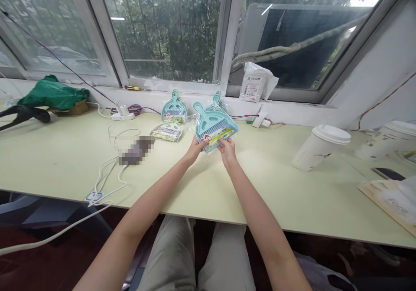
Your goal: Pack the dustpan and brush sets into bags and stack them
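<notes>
A teal dustpan and brush set in clear plastic [214,126] is held up above the table, tilted, its handle pointing to the upper left. My left hand [195,149] grips its lower left edge, and my right hand [227,150] pinches the lower edge further right. Behind it, partly hidden, a similar teal set [217,102] leans near the wall. To the left stands another wrapped teal set [174,108], with a paler green one [168,130] lying flat in front of it.
White cups [320,148] and a phone [388,174] are on the right of the pale table [269,187]. White cables [105,176] and a blurred-out object [136,150] lie left. A green bag [52,92] sits at the far left, a power strip [122,115] by the wall.
</notes>
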